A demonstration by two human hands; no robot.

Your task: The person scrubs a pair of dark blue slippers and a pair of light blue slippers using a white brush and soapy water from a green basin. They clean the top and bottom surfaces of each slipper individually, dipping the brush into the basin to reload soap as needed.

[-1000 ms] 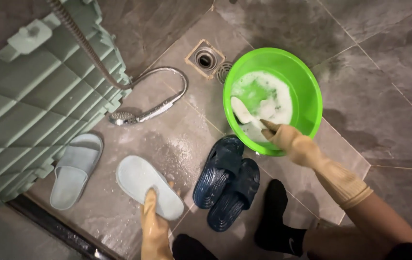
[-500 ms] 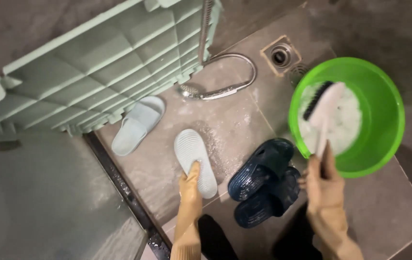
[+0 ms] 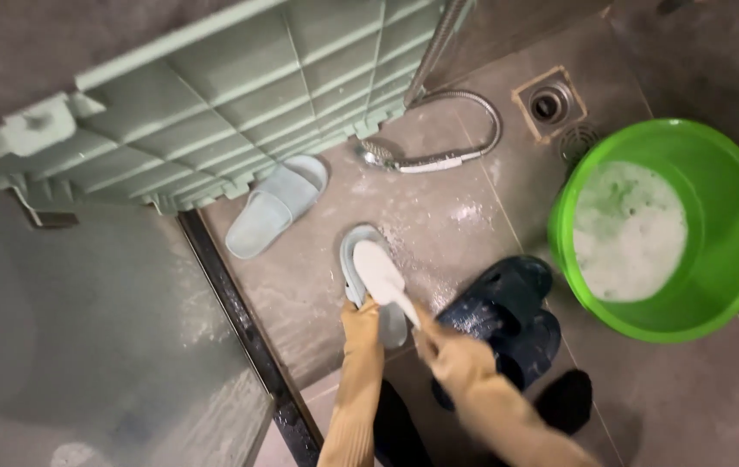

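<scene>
Head view, looking down at wet tiled floor (image 3: 473,216). Left hand (image 3: 361,322), gloved, pressing down on heel end of pale slipper (image 3: 369,277), sole up, pinning it flat so it can't slide. Right hand (image 3: 460,359), gloved, clenched round handle of white scrub brush (image 3: 384,278), head laid on slipper sole, angled for scrubbing. Matching pale slipper (image 3: 270,212) well apart, beside green slatted panel (image 3: 214,112). Dark blue slippers (image 3: 499,307) just beside right hand. Green basin (image 3: 732,216) of suds near, within reach for dipping. Shower head (image 3: 413,160) lying on floor near drain (image 3: 549,104).
</scene>
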